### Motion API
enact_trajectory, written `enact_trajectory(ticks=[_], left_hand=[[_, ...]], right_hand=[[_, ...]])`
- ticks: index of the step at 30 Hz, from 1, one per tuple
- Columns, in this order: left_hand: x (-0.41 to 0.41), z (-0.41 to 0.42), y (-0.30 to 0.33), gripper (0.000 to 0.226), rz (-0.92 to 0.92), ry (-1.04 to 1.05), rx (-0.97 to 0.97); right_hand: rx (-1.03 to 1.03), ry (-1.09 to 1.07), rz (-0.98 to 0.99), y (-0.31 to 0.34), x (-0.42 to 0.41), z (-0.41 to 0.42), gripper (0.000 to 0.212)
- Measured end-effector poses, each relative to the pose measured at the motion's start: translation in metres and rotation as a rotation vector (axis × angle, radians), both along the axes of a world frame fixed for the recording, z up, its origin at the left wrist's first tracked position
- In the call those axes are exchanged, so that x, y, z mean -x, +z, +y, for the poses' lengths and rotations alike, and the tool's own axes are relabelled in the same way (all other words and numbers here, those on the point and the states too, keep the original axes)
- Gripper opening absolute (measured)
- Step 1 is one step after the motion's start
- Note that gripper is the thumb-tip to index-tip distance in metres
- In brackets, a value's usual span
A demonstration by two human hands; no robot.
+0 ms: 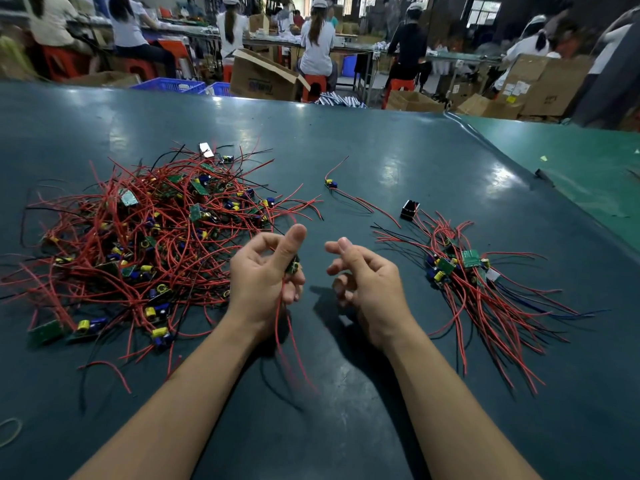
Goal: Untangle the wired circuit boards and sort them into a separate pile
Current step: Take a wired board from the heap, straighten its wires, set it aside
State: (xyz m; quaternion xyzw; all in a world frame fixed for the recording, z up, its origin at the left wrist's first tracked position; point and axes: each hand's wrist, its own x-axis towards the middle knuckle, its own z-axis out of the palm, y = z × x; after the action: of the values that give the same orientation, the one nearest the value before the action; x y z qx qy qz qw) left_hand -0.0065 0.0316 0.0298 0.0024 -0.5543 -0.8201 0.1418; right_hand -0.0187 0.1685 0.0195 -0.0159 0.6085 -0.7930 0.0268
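A big tangled heap of small green circuit boards with red and black wires point(145, 237) covers the left of the dark green table point(381, 161). A smaller sorted pile of wired boards point(464, 271) lies on the right, wires trailing toward me. My left hand point(266, 271) holds one wired circuit board point(292, 266) between thumb and curled fingers, above the table's middle; its red wires hang down past my wrist. My right hand point(363, 282) hovers beside it, fingers loosely curled, holding nothing. A single wired board point(331, 183) lies apart between the piles.
A small black square part point(410, 210) sits near the sorted pile. A rubber band point(10, 432) lies at the left front edge. Beyond the table's far edge are cardboard boxes point(263, 76), blue crates and seated workers.
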Motion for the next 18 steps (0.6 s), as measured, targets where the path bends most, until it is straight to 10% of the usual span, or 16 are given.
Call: enact_trajectory(ticks=[11,18], left_hand=[[-0.003,0.008,-0.008,0.034,-0.079,-0.268,0.267],[-0.001,0.006,-0.01,0.033,-0.108,-0.319,0.272]], right_hand=[[0.127,0.154,-0.066,-0.002,0.002,0.005,0.022],[0.186,-0.124,-0.037,-0.003,0.009,0.007,0.015]])
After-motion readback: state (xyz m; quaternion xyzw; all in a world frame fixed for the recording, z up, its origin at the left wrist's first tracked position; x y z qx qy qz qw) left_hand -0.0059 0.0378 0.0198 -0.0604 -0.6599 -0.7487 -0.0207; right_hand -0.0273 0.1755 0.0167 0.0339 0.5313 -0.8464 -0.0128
